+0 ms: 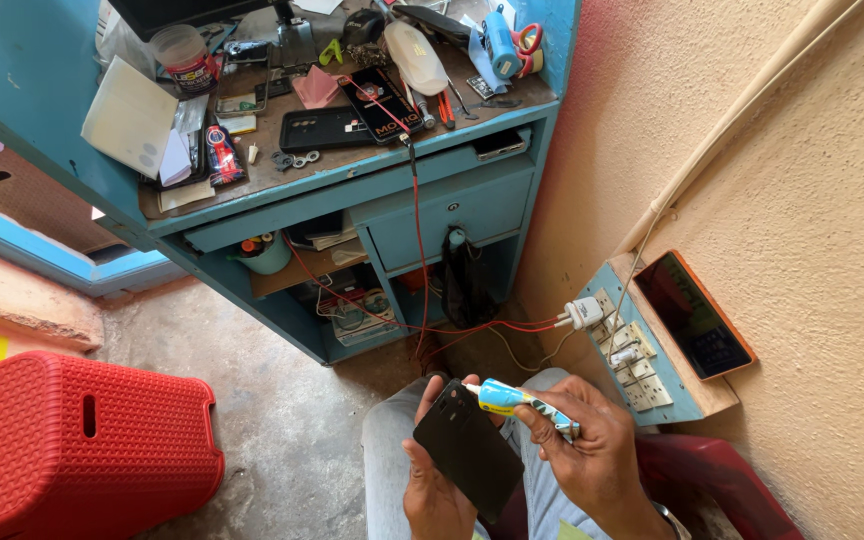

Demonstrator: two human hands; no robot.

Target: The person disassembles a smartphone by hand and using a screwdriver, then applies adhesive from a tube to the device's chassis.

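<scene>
1. The left hand (434, 478) grips the black panel (468, 447) over the lap, fingers wrapped round its left edge.
2. The right hand (589, 450) pinches the tube (522, 402), fingers closed on its rear half.
3. The tube's long axis runs right-to-left; its tip points left, touching the panel's top right corner.
4. The panel's long axis runs from upper left to lower right.

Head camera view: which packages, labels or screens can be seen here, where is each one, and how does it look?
Tube: in the right hand, slim, blue, white and yellow label, nozzle towards the black phone back in the left hand.
Phone: on the wall shelf, orange rim, dark screen.
Jar: desk, back left, round, red label.
Phone: desk centre, black, red markings.
</scene>
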